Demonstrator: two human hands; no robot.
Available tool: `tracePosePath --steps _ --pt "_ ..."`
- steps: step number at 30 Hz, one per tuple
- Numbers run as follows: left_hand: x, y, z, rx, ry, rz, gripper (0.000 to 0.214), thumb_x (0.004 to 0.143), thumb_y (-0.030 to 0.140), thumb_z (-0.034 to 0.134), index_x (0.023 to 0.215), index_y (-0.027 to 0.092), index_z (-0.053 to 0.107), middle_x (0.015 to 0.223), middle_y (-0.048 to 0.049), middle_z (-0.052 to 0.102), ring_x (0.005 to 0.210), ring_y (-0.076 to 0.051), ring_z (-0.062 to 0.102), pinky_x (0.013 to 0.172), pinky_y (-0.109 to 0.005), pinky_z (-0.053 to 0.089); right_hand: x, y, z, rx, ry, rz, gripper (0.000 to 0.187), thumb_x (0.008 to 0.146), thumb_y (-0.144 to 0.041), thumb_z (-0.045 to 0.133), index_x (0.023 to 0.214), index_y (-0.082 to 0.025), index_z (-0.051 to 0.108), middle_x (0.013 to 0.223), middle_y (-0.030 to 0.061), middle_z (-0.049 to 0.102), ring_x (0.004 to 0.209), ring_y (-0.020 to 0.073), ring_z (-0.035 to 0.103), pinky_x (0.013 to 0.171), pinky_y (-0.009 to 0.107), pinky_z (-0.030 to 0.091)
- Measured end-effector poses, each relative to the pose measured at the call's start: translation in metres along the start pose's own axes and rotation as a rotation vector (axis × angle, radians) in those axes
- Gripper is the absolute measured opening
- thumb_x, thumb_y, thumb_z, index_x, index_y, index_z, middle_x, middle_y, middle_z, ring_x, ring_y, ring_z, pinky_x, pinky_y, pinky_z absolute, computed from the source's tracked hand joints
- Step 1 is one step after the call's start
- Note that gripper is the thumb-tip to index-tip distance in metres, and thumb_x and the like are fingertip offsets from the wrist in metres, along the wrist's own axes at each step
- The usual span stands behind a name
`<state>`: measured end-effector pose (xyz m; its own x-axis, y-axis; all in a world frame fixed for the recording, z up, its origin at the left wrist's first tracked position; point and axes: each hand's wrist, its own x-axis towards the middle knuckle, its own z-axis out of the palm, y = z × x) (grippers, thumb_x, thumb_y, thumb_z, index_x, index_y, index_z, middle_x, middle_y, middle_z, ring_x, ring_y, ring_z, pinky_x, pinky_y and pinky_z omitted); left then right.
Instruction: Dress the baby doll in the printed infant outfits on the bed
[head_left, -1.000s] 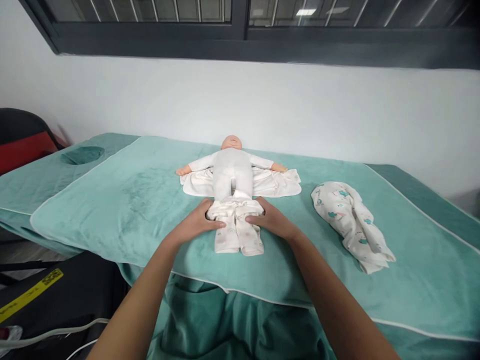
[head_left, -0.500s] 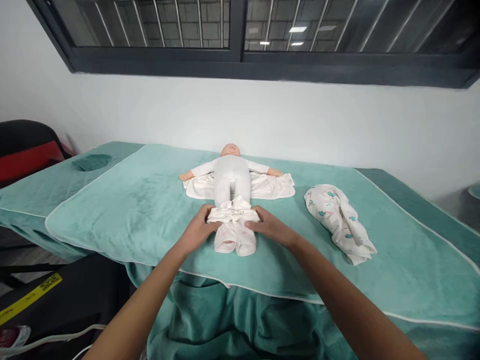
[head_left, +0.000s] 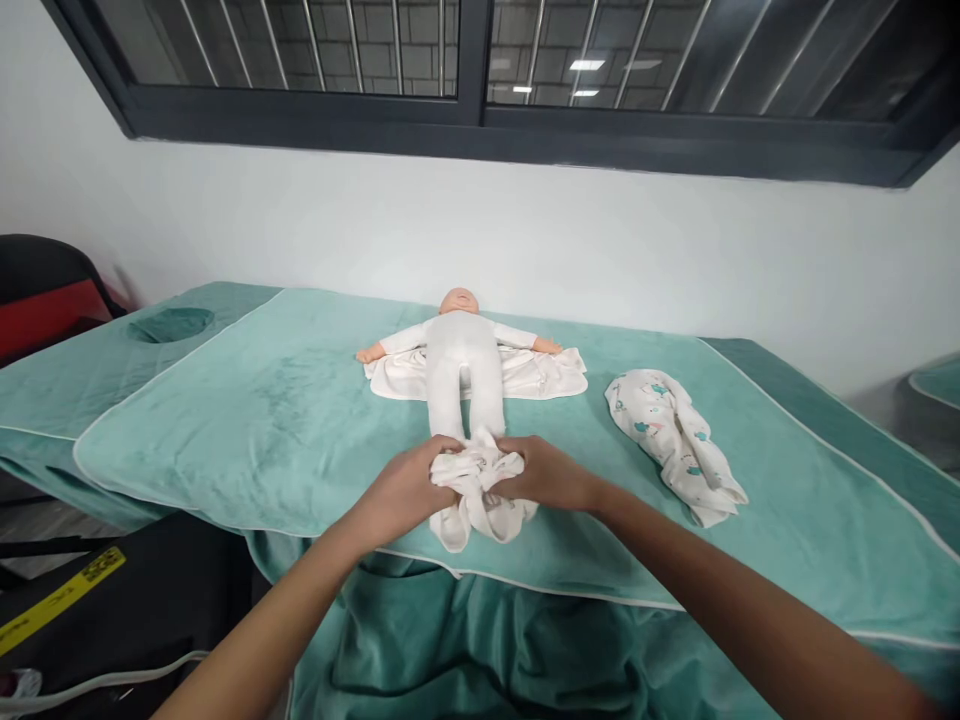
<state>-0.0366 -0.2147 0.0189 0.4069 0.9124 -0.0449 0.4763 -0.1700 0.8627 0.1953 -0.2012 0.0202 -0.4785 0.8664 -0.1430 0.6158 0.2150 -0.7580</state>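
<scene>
A baby doll [head_left: 463, 345] with a white cloth body lies on its back, head toward the wall and legs toward me. White baby pants [head_left: 480, 480] are bunched around its lower legs, hiding the feet. My left hand [head_left: 409, 490] grips the pants' gathered fabric on the left side. On the right side my right hand [head_left: 547, 472] holds the same bunched cloth, fingers closed on it. Beneath the doll's upper body a white garment [head_left: 544, 372] is spread out to both sides.
A folded white cloth with green prints [head_left: 671, 435] lies to the right on the green bed cover [head_left: 262, 420]. At the left are a red and black chair [head_left: 49, 300] and a black case with a yellow label [head_left: 135, 590]. A window [head_left: 472, 115] runs above the wall.
Both hands have drawn the pants down the doll's legs toward me and gathered them tighter. More of the legs is now bare of the pants.
</scene>
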Motion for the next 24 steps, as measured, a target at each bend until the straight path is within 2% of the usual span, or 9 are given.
tracePosePath --steps 2,4,7,9,11,13,17,21,24 --pt "0.001 0.013 -0.009 -0.268 -0.03 -0.107 0.045 0.065 0.018 0.064 0.109 0.025 0.066 0.104 -0.002 0.07 0.096 -0.027 0.066 0.078 -0.033 0.051 -0.001 -0.008 -0.01 0.361 -0.162 0.026 0.035 0.073 -0.04 0.073 0.101 -0.018 0.069 0.093 0.0028 0.071 0.086 0.0234 0.064 0.075 0.031 0.047" --pt "0.006 0.021 -0.016 -0.477 0.004 -0.159 0.046 0.064 0.016 0.061 0.109 0.023 0.066 0.101 -0.0031 0.071 0.092 -0.026 0.067 0.072 -0.032 0.052 0.002 -0.014 -0.018 0.599 -0.225 0.046 0.041 0.076 -0.043 0.073 0.108 -0.018 0.068 0.099 0.0043 0.071 0.091 0.0225 0.064 0.081 0.032 0.049" --pt "0.017 0.021 -0.026 -0.658 0.047 -0.127 0.047 0.069 0.02 0.058 0.116 0.02 0.064 0.1 -0.0064 0.071 0.088 -0.025 0.067 0.069 -0.031 0.051 0.011 -0.014 -0.029 0.747 -0.206 0.006 0.045 0.08 -0.051 0.069 0.11 -0.017 0.067 0.104 0.0067 0.069 0.092 0.0203 0.064 0.085 0.031 0.048" --pt "0.021 0.02 -0.033 -0.651 0.018 -0.069 0.047 0.073 0.025 0.059 0.119 0.019 0.062 0.103 -0.0086 0.07 0.091 -0.026 0.067 0.073 -0.033 0.052 0.017 -0.01 -0.04 0.739 -0.227 -0.052 0.051 0.081 -0.059 0.064 0.108 -0.017 0.066 0.102 0.0075 0.067 0.089 0.0198 0.062 0.082 0.031 0.048" --pt "0.02 0.025 -0.045 -0.457 -0.049 0.0 0.045 0.071 0.028 0.063 0.115 0.019 0.065 0.104 -0.0079 0.07 0.094 -0.027 0.065 0.075 -0.033 0.052 0.02 -0.008 -0.055 0.568 -0.222 -0.11 0.051 0.083 -0.064 0.059 0.101 -0.016 0.065 0.095 0.0062 0.066 0.084 0.0188 0.059 0.077 0.03 0.046" --pt "0.015 0.038 -0.059 -0.125 -0.189 0.074 0.042 0.066 0.03 0.068 0.108 0.021 0.067 0.102 -0.0048 0.07 0.093 -0.026 0.065 0.074 -0.031 0.051 0.02 -0.015 -0.07 0.268 -0.209 -0.17 0.05 0.087 -0.065 0.05 0.091 -0.017 0.063 0.09 0.0042 0.063 0.081 0.0172 0.056 0.073 0.028 0.043" --pt "0.012 0.076 -0.087 0.422 -0.491 0.166 0.043 0.067 0.043 0.072 0.105 0.024 0.067 0.097 -0.0005 0.07 0.086 -0.022 0.063 0.071 -0.026 0.046 0.019 -0.058 -0.094 -0.344 -0.264 -0.243 0.055 0.093 -0.064 0.037 0.077 -0.017 0.06 0.074 0.0017 0.059 0.068 0.0142 0.05 0.064 0.027 0.035" --pt "0.025 0.115 -0.111 0.663 -0.422 0.163 0.042 0.069 0.051 0.071 0.1 0.024 0.068 0.091 -0.0012 0.069 0.082 -0.021 0.062 0.068 -0.026 0.041 0.025 -0.113 -0.117 -0.787 -0.184 -0.319 0.046 0.088 -0.061 0.053 0.071 -0.019 0.059 0.059 -0.0012 0.052 0.056 0.0117 0.041 0.057 0.027 0.024" --pt "0.033 0.137 -0.127 0.72 -0.216 0.16 0.035 0.078 0.054 0.062 0.088 0.021 0.067 0.082 -0.0015 0.067 0.071 -0.019 0.058 0.063 -0.027 0.038 0.03 -0.143 -0.143 -0.808 -0.143 -0.357 0.038 0.084 -0.053 0.063 0.072 -0.018 0.058 0.061 -0.0024 0.051 0.057 0.0103 0.041 0.057 0.026 0.024"
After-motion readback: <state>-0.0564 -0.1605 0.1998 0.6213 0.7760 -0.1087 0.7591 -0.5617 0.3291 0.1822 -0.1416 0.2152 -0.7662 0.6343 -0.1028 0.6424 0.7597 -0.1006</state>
